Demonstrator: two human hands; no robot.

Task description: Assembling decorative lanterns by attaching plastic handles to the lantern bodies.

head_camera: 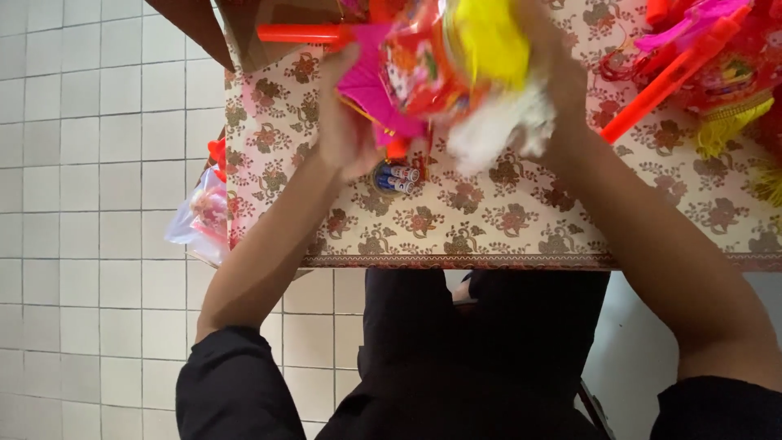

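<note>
Your left hand [346,122] and right hand [554,73] both clutch the bright paper lantern [440,65] above the floral counter [489,220], so keep both grips snug while its battery end [397,177] faces down, and mind the white fluff [497,126].

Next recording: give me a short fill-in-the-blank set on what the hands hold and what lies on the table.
1. Both hands, the left hand and the right hand, grip one colourful toy lantern above the ____.
2. The tablecloth bears a ____ pattern.
3. Below the lantern, small batteries lie on the cloth near the ____ hand.
4. The floor beside the table is covered in pale ____.

Missing words: table; floral; left; tiles
</note>
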